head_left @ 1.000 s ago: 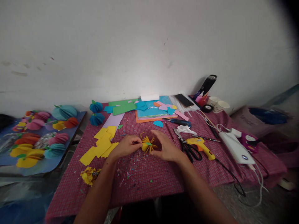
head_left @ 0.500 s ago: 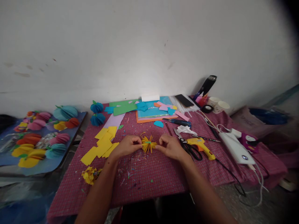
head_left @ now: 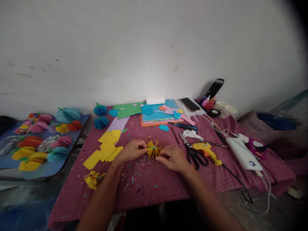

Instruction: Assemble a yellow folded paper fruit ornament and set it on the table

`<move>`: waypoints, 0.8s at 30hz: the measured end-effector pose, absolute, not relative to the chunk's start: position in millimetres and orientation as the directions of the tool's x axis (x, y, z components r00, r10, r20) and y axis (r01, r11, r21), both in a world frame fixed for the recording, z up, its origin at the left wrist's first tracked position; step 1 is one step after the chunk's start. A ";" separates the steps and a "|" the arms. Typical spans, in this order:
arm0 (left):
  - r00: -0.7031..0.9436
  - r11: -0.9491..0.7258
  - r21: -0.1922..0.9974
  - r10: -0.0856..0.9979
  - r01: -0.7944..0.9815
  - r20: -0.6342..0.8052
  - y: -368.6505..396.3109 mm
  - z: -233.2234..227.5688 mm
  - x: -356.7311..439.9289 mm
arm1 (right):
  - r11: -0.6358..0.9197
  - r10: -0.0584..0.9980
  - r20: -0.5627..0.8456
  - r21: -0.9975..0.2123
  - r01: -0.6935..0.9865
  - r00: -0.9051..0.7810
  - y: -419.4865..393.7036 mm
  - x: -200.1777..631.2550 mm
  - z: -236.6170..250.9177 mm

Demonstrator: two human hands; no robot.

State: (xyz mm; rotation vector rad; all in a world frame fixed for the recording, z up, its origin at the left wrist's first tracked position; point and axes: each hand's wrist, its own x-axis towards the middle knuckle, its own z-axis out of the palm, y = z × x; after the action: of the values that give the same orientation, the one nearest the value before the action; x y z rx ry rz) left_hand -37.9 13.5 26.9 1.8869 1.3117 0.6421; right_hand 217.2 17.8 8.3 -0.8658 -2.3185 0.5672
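Left hand [head_left: 134, 150] pinches one edge of the yellow paper pumpkin [head_left: 153, 152] at the counter [head_left: 163, 189]; right hand [head_left: 173, 158], fingers bent, touches its opposite folds, grip unclear. Uneven pulling could tear pleats; weak glue might free the green top [head_left: 153, 147].

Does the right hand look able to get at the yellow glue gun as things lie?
Probably yes: the yellow glue gun lies near the right hand, mostly uncovered. The black-handled scissors are between them but lie flat, so reaching over seems feasible.
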 end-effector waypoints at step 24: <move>0.389 -0.329 0.748 0.915 0.576 0.103 18.6 20.6 -33.2 | 0.579 0.810 0.253 -0.488 0.653 -0.529 28.5 208.7 -6.8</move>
State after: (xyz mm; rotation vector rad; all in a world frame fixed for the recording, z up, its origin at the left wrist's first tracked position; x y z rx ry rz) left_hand -33.2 18.6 20.6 2.0269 1.2736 0.7018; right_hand 208.7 28.5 -6.8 -1.1719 -2.3582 0.4657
